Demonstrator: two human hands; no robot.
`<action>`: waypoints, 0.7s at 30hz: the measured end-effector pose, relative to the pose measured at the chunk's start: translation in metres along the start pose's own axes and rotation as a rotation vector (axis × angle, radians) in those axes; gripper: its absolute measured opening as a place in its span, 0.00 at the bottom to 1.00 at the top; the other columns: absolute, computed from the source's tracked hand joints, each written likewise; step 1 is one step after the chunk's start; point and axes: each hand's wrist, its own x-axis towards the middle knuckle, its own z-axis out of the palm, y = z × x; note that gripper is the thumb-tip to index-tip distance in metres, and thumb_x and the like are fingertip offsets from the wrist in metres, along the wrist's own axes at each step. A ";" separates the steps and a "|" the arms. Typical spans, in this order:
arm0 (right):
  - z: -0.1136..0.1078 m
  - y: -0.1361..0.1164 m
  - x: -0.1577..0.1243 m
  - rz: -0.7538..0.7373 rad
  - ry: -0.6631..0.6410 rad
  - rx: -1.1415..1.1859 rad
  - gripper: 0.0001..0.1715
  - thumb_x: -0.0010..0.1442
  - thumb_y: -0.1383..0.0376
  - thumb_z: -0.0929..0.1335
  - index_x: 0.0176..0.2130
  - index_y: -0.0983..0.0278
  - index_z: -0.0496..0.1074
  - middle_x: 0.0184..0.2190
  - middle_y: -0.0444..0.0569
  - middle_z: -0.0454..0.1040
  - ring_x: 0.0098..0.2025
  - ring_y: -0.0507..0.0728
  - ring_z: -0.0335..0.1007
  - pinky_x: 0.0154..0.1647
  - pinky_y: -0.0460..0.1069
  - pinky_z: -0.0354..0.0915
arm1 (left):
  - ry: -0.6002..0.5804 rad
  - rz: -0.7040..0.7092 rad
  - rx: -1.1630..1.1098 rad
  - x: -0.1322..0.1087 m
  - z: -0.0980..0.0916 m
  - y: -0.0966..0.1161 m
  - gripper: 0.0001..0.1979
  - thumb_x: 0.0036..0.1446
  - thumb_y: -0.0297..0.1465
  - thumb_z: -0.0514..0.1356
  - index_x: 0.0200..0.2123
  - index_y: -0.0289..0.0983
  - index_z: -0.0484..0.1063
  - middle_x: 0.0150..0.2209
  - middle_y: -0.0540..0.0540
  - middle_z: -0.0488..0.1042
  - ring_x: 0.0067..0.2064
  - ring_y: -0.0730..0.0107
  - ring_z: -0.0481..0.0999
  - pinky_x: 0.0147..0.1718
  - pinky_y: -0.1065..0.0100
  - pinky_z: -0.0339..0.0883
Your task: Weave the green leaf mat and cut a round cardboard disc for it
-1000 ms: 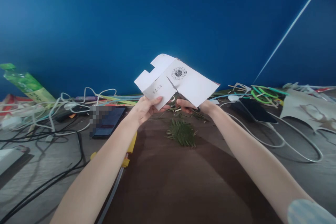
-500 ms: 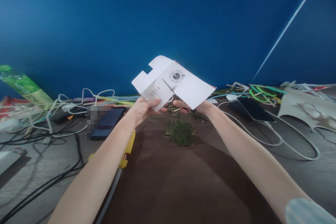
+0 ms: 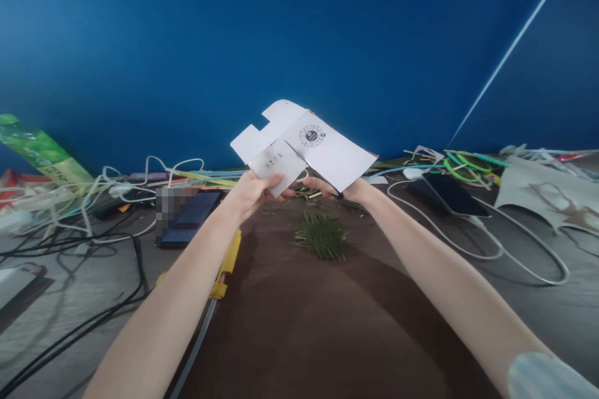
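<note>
A flat piece of white card (image 3: 344, 159) with flaps, small print and a round code hangs above the table in front of me. My left hand (image 3: 264, 190) pinches its lower left corner, thumb on top. Black-handled scissors (image 3: 300, 155) are in my right hand (image 3: 344, 191), whose fingers are partly hidden under the card. The blades reach into a cut that runs up from the card's lower edge toward the code. Below the hands, a small green leafy sprig (image 3: 322, 237) lies on the brown table (image 3: 299, 324).
Tangled white cables (image 3: 100, 199) and a green bottle (image 3: 44, 149) are at left, beside a dark phone-like device (image 3: 191, 218). A yellow tool (image 3: 227, 265) lies by my left forearm. At right are a black phone (image 3: 453, 194) and a grey cut sheet (image 3: 552, 193). A blue wall (image 3: 299, 31) stands behind.
The card, both hands and the scissors have shifted slightly to the left. The scissors' black handle shows a little more below the card's edge.
</note>
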 end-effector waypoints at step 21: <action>0.007 0.004 -0.003 -0.048 -0.057 -0.013 0.24 0.55 0.49 0.66 0.19 0.62 0.59 0.12 0.39 0.55 0.14 0.47 0.50 0.13 0.46 0.47 | -0.076 -0.059 0.060 -0.002 0.003 0.000 0.09 0.49 0.23 0.61 0.37 0.28 0.73 0.28 0.40 0.78 0.24 0.67 0.77 0.21 0.72 0.68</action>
